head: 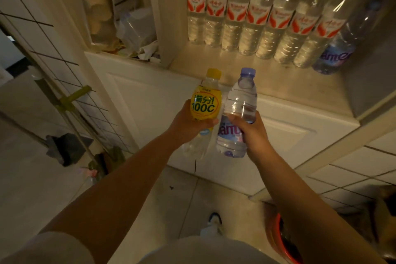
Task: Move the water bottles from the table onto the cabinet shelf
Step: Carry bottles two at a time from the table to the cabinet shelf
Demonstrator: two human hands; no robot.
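My left hand [184,125] grips a bottle with a yellow cap and yellow label [205,100], held upright in front of the cabinet. Beside it, my right hand [250,129] grips a clear water bottle with a pale blue cap [241,100]. The two bottles almost touch. Both are just in front of and below the cabinet shelf [267,79]. At the back of the shelf stands a row of several clear bottles with red-and-white labels [257,17], and a blue-labelled bottle [336,53] ends the row on the right.
The shelf's front strip is bare in front of the row. A left compartment [128,28] holds plastic and paper clutter. White cabinet doors [150,100] are below. A wire rack [64,83] stands at left, a red basin [282,240] on the floor at right.
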